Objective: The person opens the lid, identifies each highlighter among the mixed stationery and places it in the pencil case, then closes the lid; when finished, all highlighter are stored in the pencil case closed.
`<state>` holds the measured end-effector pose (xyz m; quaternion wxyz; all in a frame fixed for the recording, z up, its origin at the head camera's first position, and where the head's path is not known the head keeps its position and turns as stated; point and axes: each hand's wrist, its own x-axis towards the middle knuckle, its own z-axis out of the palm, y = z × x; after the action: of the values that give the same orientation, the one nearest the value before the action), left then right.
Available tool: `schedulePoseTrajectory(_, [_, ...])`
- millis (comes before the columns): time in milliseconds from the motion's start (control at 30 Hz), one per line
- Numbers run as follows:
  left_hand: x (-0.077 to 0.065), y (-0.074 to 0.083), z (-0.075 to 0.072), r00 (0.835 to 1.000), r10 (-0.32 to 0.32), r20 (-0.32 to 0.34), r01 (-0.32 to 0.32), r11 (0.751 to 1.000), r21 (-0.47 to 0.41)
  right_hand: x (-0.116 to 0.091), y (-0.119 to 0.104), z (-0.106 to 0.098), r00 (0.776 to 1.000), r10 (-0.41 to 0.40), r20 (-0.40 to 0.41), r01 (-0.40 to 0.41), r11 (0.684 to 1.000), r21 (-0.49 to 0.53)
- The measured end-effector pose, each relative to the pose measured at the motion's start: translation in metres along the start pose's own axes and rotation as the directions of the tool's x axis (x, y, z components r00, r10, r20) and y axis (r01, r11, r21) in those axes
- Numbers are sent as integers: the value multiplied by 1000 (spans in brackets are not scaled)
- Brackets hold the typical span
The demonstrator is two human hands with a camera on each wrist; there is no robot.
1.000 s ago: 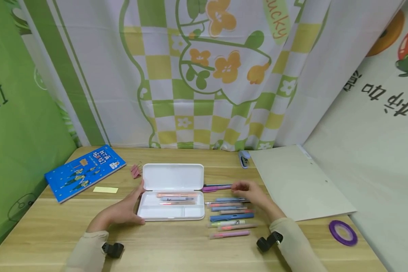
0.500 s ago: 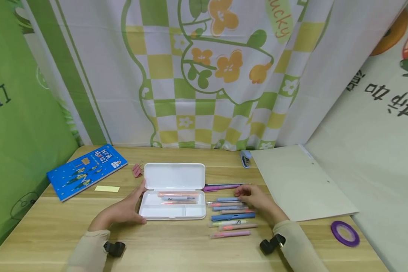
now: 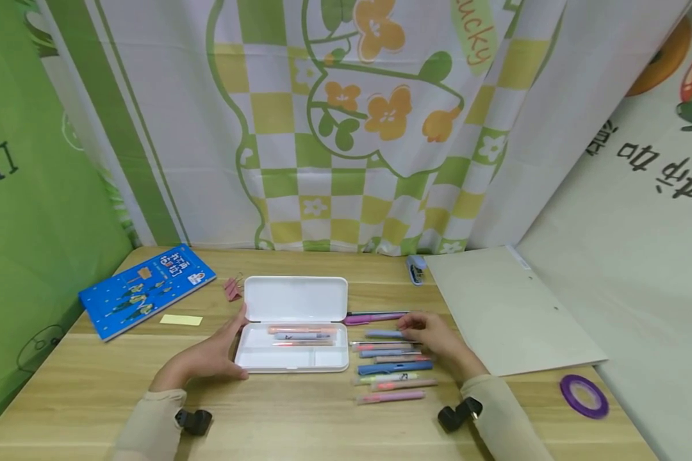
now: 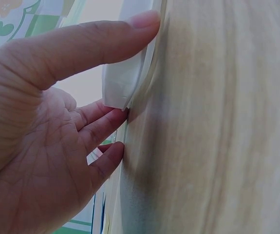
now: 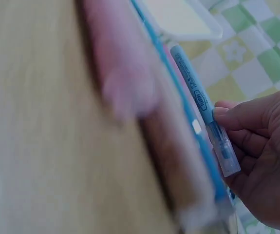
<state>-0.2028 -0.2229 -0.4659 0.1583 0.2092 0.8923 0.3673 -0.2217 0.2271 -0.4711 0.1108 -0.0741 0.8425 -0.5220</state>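
An open white pencil case lies on the table, with several pens in its back compartment. My left hand holds the case's left end, thumb at the front corner and fingers behind, as the left wrist view also shows. My right hand pinches a light blue highlighter with a clear cap between thumb and fingers. In the head view the highlighter lies level at the back of a row of pens and markers, among them a dark blue pen and a pink marker.
A purple pen lies right of the case, behind the row. Around them are a blue book, yellow sticky notes, a pink binder clip, a small stapler, a pale board and purple tape.
My right hand has come down from near the purple pen to the light blue highlighter, which has shifted slightly left in its grip. The left hand keeps its hold on the pencil case.
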Motion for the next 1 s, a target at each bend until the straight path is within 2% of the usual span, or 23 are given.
schedulePoseTrajectory(100, [0,1,0,1000,-2,-1,2,1000,1,1,-8,4,1000,-17,-6,17,1000,-9])
schedulePoseTrajectory(200, [0,1,0,1000,-4,0,4,1000,2,2,-19,12,995,-96,16,97,993,-71])
schedulePoseTrajectory(300, [0,1,-1,1000,-4,1,4,1000,3,6,-29,25,981,-187,58,193,975,-110])
schedulePoseTrajectory(433, [1,0,0,1000,2,1,-2,1000,7,12,-42,50,962,-256,93,262,962,-70])
schedulePoseTrajectory(567, [0,-1,0,1000,10,6,-10,1000,1,19,-53,80,955,-278,100,285,956,-65])
schedulePoseTrajectory(700, [0,-1,0,1000,17,3,-17,1000,-4,27,-64,103,943,-316,109,327,939,-108])
schedulePoseTrajectory(867, [0,1,0,1000,22,0,-22,1000,-6,36,-72,121,924,-372,92,382,915,-131])
schedulePoseTrajectory(1000, [0,0,0,1000,17,4,-17,1000,-9,40,-75,132,919,-386,82,394,908,-145])
